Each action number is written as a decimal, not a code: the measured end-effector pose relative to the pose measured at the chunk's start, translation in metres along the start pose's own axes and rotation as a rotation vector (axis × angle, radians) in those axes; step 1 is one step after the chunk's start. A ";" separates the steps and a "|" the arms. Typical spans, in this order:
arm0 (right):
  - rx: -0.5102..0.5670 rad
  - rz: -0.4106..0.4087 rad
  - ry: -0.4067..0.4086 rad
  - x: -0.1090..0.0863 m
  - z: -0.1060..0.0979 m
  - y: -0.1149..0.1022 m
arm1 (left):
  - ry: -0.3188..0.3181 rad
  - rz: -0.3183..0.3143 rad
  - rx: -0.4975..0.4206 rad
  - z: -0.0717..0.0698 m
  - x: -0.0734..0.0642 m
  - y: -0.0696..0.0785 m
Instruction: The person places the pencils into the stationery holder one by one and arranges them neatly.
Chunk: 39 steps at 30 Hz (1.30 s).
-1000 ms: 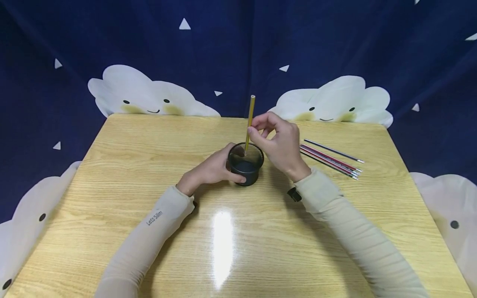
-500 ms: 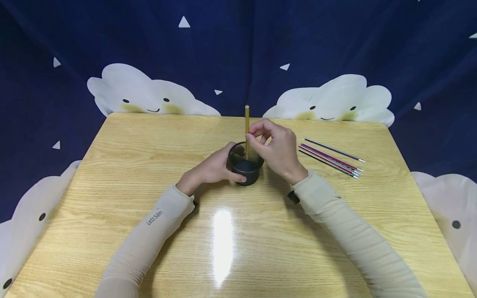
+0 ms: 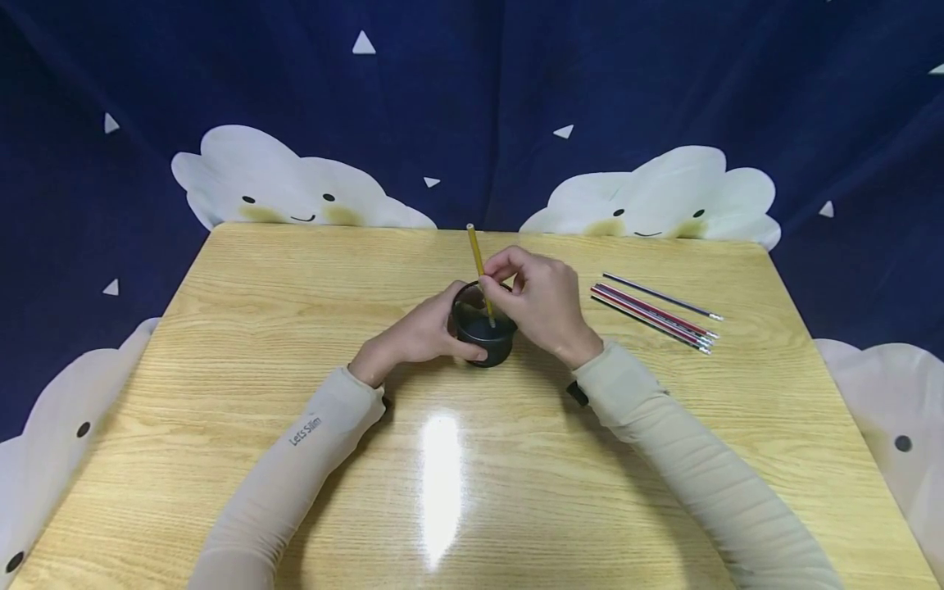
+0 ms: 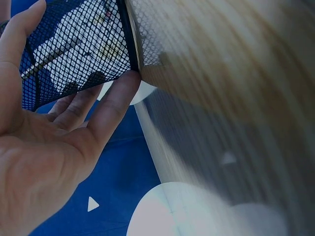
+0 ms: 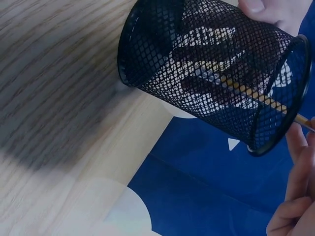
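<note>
A black wire-mesh pencil cup (image 3: 496,351) stands upright near the table's middle. My left hand (image 3: 416,332) grips it from the left, thumb in front; the left wrist view shows fingers of that hand (image 4: 110,113) along the mesh wall (image 4: 98,44). Between thumb and fingertips my right hand (image 3: 542,303) pinches a yellow pencil (image 3: 475,250) over the rim. The pencil's lower part (image 5: 246,91) is inside the cup, seen through the mesh in the right wrist view. It leans a little to the left at its top.
To the right of the cup lie several striped pencils (image 3: 652,315) in a close bundle, red and dark. One dark pencil (image 3: 660,296) lies slightly apart behind them. A blue curtain with clouds (image 3: 295,180) hangs behind the wooden table (image 3: 295,270).
My right hand has moved down and slightly left, lowering the yellow pencil deeper into the cup. The pencil's top has tipped leftward. The left hand and cup stay in place.
</note>
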State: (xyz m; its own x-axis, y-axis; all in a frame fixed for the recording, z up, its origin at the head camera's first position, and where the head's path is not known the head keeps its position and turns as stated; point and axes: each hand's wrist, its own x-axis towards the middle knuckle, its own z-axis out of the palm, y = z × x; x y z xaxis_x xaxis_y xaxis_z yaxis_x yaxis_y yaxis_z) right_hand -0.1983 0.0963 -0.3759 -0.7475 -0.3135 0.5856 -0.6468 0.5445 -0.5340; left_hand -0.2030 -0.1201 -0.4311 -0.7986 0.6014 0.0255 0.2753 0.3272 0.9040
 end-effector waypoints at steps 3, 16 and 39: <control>-0.008 0.008 -0.019 -0.001 0.001 0.000 | -0.005 0.011 -0.014 0.000 0.000 0.000; -0.038 0.009 -0.096 -0.004 0.005 0.001 | -0.003 0.018 -0.009 0.001 -0.001 0.000; -0.121 0.030 -0.194 -0.009 0.011 0.002 | -0.017 0.030 -0.063 0.001 0.000 -0.002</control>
State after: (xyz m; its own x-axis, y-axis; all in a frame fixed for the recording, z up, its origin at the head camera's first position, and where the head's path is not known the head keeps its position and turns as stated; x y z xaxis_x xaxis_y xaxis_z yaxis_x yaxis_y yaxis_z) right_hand -0.1950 0.0914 -0.3891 -0.7890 -0.4328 0.4361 -0.6094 0.6416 -0.4658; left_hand -0.2030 -0.1197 -0.4330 -0.7811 0.6228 0.0457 0.2642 0.2632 0.9279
